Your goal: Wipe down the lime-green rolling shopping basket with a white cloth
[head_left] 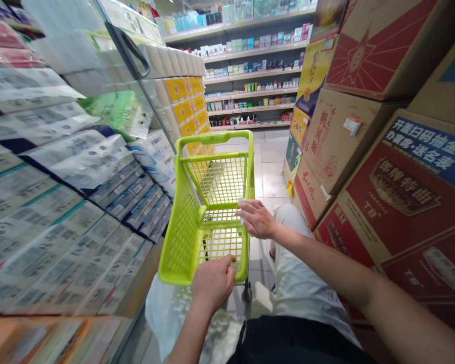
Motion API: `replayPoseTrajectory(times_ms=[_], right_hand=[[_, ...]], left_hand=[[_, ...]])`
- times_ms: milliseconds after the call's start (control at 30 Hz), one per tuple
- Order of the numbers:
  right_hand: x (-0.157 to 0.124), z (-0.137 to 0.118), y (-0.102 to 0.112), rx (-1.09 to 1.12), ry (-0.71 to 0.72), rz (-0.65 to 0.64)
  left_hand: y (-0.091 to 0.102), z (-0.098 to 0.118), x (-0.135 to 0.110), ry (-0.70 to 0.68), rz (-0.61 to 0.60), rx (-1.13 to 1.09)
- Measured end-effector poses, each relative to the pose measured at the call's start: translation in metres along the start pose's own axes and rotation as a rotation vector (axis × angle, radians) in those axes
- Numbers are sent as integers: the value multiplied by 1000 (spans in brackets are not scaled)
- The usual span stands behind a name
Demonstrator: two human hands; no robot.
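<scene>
A lime-green plastic shopping cart (167,253) with lattice walls stands in front of me, its basket tilted in view. My left hand (214,280) is closed at the cart's near rim, with its thumb lying on top. That hand covers the part of the rim under it. Farther forward, my right hand (257,218) curls its fingers over the right side of the cart. A small white thing (240,203) shows under those fingers; its kind cannot be made out.
Stacked packs of tissue paper (79,156) line the left side, with yellow packs (187,101) beyond. Tall cardboard boxes (341,136) crowd the right. Shelves of small goods (258,68) cross the far end. Pale floor tiles (271,167) lead there. A white plastic bag (159,313) hangs at lower left.
</scene>
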State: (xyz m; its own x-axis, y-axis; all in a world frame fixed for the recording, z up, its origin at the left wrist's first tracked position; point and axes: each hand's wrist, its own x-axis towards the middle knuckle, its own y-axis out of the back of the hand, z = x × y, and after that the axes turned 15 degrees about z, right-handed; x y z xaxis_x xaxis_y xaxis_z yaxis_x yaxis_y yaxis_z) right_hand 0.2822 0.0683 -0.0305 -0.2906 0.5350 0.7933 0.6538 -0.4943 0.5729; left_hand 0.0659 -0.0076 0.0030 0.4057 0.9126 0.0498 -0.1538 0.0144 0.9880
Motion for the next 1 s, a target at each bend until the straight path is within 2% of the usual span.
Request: replayPoseTrajectory(times_ms=[133,233,400,567,667,867,933,1000], right_hand=[[4,11,3,-138,-134,49],[3,12,6,-146,-172,45],[12,21,14,-7,-108,81],[18,25,9,73,-30,28],[11,11,1,61,-22,41],[-24,-44,-2,162,96,29],[-33,-48,0,189,122,-10],[-33,-39,2,166,100,-29]], left_hand=[[-2,0,-1,-5,18,-4],[-2,1,0,-9,24,-2],[0,2,0,-5,14,-7],[0,1,0,-1,16,-11],[-1,1,-1,2,17,-10],[-2,-1,-3,-16,30,14],[-1,0,-4,-16,26,25],[1,2,-5,-9,19,25]])
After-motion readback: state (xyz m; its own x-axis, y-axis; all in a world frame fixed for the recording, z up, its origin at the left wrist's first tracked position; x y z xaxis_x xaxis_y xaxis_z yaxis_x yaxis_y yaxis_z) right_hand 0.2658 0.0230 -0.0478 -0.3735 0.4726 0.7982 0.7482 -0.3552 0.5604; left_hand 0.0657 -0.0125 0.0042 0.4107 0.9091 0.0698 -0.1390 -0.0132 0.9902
